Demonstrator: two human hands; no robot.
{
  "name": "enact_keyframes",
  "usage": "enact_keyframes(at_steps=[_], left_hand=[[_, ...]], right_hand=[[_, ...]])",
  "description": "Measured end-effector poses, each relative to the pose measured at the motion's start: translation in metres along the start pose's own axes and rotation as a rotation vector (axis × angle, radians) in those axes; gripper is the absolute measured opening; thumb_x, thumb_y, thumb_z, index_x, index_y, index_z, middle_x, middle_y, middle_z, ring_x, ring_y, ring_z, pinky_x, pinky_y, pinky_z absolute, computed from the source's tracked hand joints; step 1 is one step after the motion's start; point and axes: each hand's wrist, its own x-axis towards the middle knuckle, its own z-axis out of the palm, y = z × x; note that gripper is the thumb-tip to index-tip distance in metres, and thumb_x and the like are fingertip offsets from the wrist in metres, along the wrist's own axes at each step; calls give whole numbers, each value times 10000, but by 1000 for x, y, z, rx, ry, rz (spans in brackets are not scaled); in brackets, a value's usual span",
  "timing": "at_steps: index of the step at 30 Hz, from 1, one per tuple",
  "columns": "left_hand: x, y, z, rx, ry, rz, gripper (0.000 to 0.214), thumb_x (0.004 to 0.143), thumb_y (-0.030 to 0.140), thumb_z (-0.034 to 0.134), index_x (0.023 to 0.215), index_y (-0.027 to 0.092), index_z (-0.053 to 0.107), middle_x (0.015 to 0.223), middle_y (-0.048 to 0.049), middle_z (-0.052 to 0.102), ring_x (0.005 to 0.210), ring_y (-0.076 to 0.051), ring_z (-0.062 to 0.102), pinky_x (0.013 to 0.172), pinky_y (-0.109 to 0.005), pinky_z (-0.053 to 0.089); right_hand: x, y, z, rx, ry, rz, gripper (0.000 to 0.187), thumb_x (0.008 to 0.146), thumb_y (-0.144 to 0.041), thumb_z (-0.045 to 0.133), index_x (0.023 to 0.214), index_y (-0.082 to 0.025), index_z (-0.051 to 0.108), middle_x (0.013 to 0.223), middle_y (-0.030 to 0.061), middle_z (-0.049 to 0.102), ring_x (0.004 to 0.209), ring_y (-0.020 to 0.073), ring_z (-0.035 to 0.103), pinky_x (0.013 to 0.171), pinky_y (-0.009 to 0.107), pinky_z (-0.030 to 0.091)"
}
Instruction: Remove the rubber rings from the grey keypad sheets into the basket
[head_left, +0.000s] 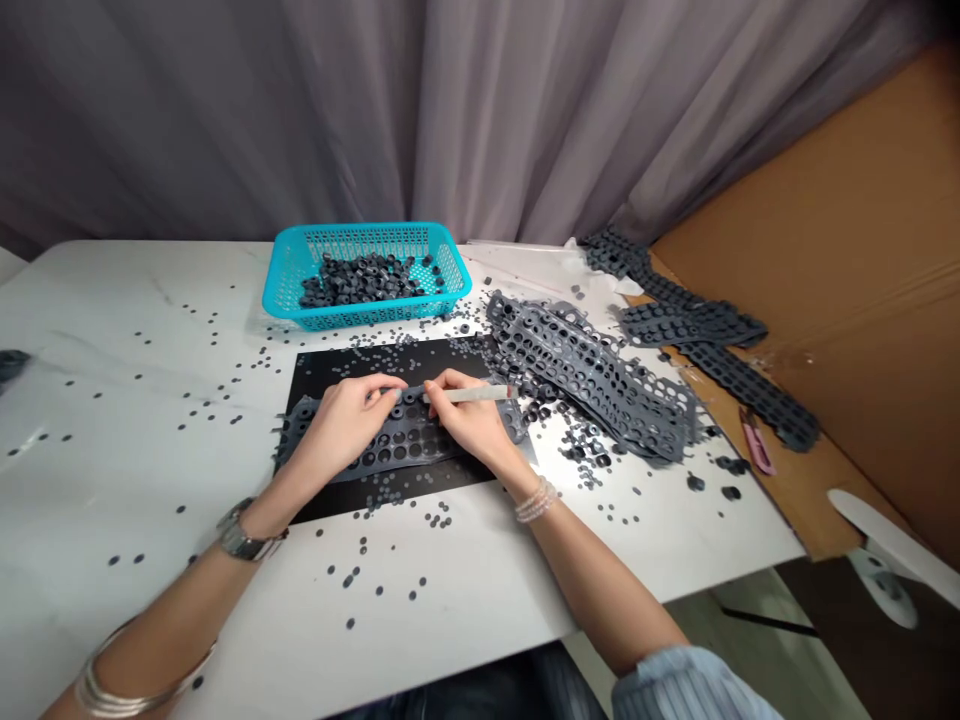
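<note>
My right grip [465,415] clenches a pale stick [469,395] over a perforated grey rubber sheet [405,440] lying on a black mat [390,365] on the white counter [112,330]; my left grip [341,425] rests released on the sheet. Beyond, a turquoise basket [367,232] holds rubber pieces [360,282].

left hand [341,425] pressing down, right hand [465,415] pinching, forearms [592,590] angled inward

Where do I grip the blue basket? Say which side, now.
Grip the blue basket by its long front rim, coming from the near side. That rim faces you, and the shallow perforated wall gives your fingers a lip to hook under; the dark rubber rings heaped inside lie clear of it.
</note>
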Motion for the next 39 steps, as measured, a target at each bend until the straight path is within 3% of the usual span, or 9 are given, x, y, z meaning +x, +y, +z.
enact_keyframes(at_steps=[5,8,13,16,21,25,30,35,39], left_hand=[[4,4,8,523,9,169,280,814,342,639,1053,234,740,705,-43,636,648,-226,564,597,-297,317],[4,4,15,616,6,177,261,848,340,598,1048,233,726,836,-96,692,711,-261,605,581,-304,285],[5,13,11,588,-100,213,167,858,264,553,816,223,710,618,-28,574,589,-196,513,550,-294,240],[5,21,-7,366,-250,193,92,785,272,670,729,215,716,538,34,450,526,-125,408,544,-263,261],[10,20,-35,-506,-86,-100,139,750,257,770,852,186,707,655,33,481,522,-59,361,428,-180,245],[16,16,-31,-1046,-100,-381,32,811,70,662,814,100,673,888,-82,626,594,-50,486,414,-131,348],[15,23,-17,-1250,-131,-504,116,880,13,559,849,54,664,870,-97,645,565,-41,491,389,-118,372],[13,29,-12,-1314,-139,-506,206,931,58,529,1083,61,667,892,-102,665,572,-47,513,396,-112,387],[11,29,-12,-1355,-138,-519,183,950,81,508,1018,49,674,907,-124,669,600,-55,536,405,-107,397]], right_hand=[[1,1,2,-86,8,-53,336,923,-394,517,638,-216,531,561,-40,586,517,118,514,561,240,343],[0,1,3,-123,15,-90,333,939,-380,495,647,-219,514,565,-44,563,519,115,506,577,242,341],[0,1,7,-162,29,-117,307,945,-355,475,665,-228,488,562,-49,515,507,114,458,565,250,314],[1,1,9,-132,44,-93,310,931,-354,495,650,-226,476,550,-49,505,516,114,462,554,247,310],[2,1,6,89,44,54,319,909,-418,530,667,-211,519,567,-43,585,501,102,507,525,222,364],[1,0,-3,247,122,92,331,895,-453,562,678,-204,548,549,-48,584,443,87,495,478,210,381],[3,1,-12,337,201,69,325,888,-431,590,664,-198,565,523,-45,577,424,84,493,474,212,388],[3,4,-13,361,190,92,328,882,-439,602,665,-196,568,525,-43,590,423,83,495,469,211,388],[3,5,-11,334,175,91,337,896,-449,592,675,-194,577,532,-42,592,430,83,503,478,210,390]])
